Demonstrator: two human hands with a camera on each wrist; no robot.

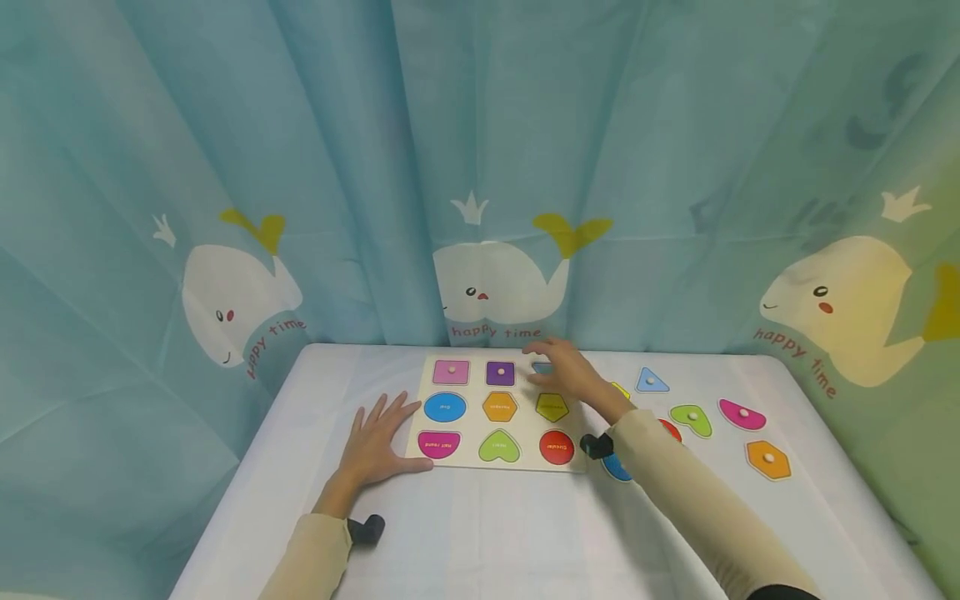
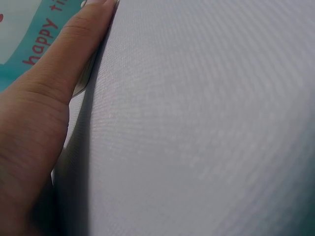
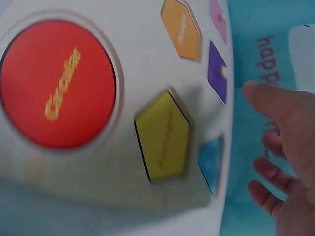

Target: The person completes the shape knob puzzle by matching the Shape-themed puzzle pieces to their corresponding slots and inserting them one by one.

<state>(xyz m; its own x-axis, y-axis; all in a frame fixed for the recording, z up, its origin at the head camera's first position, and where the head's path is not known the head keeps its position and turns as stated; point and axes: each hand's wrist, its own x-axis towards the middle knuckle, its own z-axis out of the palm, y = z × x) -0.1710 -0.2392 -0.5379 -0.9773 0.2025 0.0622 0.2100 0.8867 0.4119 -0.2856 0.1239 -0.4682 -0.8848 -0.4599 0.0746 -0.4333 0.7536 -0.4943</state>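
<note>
A cream shape-puzzle board (image 1: 461, 425) lies on the table. Pink (image 1: 442, 375) and purple (image 1: 492, 379) pieces, both with white knobs, sit in its far row. The other recesses show coloured shapes, among them an oval (image 1: 445, 407), a red circle (image 3: 59, 83) and a yellow pentagon (image 3: 162, 140). My left hand (image 1: 375, 448) lies spread at the board's left edge, its thumb touching the near corner. Over the far right corner hovers my right hand (image 1: 568, 371), fingers loosely bent around nothing, above a blue recess (image 3: 211, 162) it partly covers.
Right of the board lie loose knobbed pieces: a blue triangle (image 1: 652, 383), a green heart (image 1: 696, 422), a magenta half round (image 1: 733, 412) and an orange hexagon (image 1: 776, 463). Yellow (image 1: 621, 389), red (image 1: 670, 429) and blue (image 1: 617, 471) pieces are partly hidden by the right arm. A curtain (image 1: 360, 167) hangs behind the table.
</note>
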